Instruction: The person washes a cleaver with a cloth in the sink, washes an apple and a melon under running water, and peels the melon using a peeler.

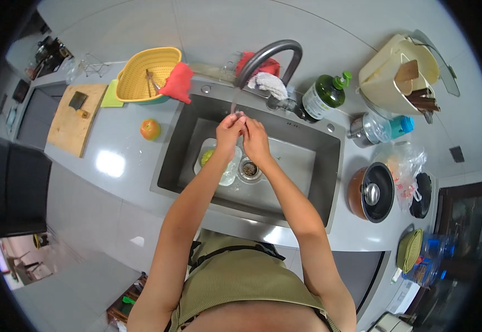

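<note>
Under the dark curved faucet (271,52), my left hand (227,133) and my right hand (255,138) meet with their fingertips together over the sink (302,160). Both hands are closed, fingers bent in toward each other. Anything between them is hidden or too small to name. A thin stream of water (234,102) seems to fall from the spout onto the fingers. Below my left forearm, a clear container (229,176) sits in the sink, with a yellow-green item (206,157) in it, partly covered by the arm. The drain (249,169) lies beside the container.
Left of the sink are an apple (150,129), a yellow basket (136,69) with a red cloth (178,83), and a cutting board (75,124). On the right stand a green pump bottle (323,97), a cream utensil holder (382,72) and a pot (357,193).
</note>
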Tool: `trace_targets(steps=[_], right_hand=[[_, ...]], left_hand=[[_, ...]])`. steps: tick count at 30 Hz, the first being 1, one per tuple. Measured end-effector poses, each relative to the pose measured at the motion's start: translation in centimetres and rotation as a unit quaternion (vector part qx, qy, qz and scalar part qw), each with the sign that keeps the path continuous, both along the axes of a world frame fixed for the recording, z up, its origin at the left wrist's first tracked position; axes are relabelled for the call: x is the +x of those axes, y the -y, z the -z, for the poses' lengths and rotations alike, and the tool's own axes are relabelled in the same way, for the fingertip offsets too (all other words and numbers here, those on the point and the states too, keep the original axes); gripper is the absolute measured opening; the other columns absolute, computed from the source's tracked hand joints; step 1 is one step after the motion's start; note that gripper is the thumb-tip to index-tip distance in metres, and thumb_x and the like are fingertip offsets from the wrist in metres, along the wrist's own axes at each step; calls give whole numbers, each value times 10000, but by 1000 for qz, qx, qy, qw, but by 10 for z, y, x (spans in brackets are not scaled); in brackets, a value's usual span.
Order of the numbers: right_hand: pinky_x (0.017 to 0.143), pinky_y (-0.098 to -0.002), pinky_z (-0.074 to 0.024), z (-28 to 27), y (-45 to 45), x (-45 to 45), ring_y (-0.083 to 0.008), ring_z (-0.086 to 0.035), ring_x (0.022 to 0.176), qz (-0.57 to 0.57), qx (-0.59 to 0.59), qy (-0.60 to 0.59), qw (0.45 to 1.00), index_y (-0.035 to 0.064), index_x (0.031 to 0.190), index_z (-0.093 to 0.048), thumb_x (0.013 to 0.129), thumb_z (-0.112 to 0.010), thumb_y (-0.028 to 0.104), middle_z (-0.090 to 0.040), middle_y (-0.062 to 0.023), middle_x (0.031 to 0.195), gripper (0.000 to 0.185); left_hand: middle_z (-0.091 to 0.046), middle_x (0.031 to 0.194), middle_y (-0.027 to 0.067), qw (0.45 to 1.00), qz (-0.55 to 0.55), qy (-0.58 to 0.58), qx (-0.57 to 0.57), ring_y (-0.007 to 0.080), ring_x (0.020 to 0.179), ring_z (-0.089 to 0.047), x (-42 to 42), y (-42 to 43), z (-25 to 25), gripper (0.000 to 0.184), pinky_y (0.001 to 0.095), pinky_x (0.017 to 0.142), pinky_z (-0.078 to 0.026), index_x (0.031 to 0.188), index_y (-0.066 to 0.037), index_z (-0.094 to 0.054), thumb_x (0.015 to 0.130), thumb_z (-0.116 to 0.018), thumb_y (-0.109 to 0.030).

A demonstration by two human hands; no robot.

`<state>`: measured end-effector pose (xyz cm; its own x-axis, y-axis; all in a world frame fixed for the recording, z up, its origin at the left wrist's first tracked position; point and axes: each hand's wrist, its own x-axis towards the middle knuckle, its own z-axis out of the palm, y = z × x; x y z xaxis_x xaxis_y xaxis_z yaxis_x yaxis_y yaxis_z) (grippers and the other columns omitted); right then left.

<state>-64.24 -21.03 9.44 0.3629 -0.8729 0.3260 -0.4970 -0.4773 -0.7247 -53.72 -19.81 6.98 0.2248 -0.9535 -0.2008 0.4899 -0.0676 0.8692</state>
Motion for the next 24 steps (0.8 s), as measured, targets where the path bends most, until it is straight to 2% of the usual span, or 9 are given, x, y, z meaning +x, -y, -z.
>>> trace_targets(steps=[3,4,6,9,12,15,16,20,24], right_hand=[[792,-449,-412,23,8,-34,-366,-529,883,83,-56,23,995,1,1151,-543,898,-474,70,-577,-195,961,271],[813,-456,-409,26,12,-47,-378,-521,911,135,-57,26,989,-3,1151,-538,902,-466,75,-566,-201,1004,271],[856,-469,-402,32,19,-75,-404,-504,966,235,-60,30,970,-10,1152,-529,910,-449,84,-545,-213,1091,272],[900,-465,-391,34,34,-101,-416,-493,1040,286,-119,22,950,-20,1148,-523,930,-426,119,-500,-229,1222,277],[926,-461,-384,26,38,-110,-418,-480,1092,219,-33,39,974,-18,1146,-527,942,-414,149,-469,-248,1283,287],[988,-417,-367,16,34,-106,-383,-464,1176,206,34,40,977,-28,1180,-526,940,-433,132,-463,-241,1311,304],[983,-411,-374,22,35,-105,-391,-463,1177,188,6,18,982,-8,1166,-540,939,-433,131,-458,-243,1316,288],[894,-462,-418,27,32,-95,-408,-512,1071,198,-25,18,980,33,1155,-544,946,-418,161,-438,-275,1314,276],[821,-470,-458,8,4,-79,-396,-535,1049,220,-6,-5,975,62,1160,-545,948,-426,176,-465,-263,1267,269]], left_hand=[[-595,1130,51,997,17,-61,35,117,950,-570,-42,9,6,289,261,793,-464,1209,-37,-532,934,-526,-129],[-561,1219,82,995,58,-84,11,168,1049,-556,-55,12,7,326,306,852,-460,1256,-44,-500,947,-501,-150],[-534,1265,97,990,88,-101,29,193,1106,-534,-83,19,7,342,324,886,-447,1277,-46,-483,956,-483,-163],[-517,1292,100,986,118,-112,44,203,1146,-519,-114,28,3,357,336,917,-429,1300,-48,-463,965,-457,-171],[-529,1273,91,987,118,-103,40,187,1132,-526,-124,32,2,351,332,916,-433,1296,-47,-468,971,-435,-174],[-559,1225,76,990,106,-88,41,173,1100,-543,-119,30,1,340,323,899,-450,1285,-46,-484,979,-410,-175],[-565,1216,67,990,106,-83,43,168,1094,-546,-116,29,1,337,320,891,-449,1280,-50,-491,980,-409,-181],[-573,1199,45,990,96,-87,60,157,1089,-544,-110,21,-2,329,309,872,-443,1265,-62,-511,985,-404,-198],[-605,1105,45,995,77,-25,59,151,971,-581,-97,12,7,304,302,816,-469,1226,-48,-543,938,-492,-127]])
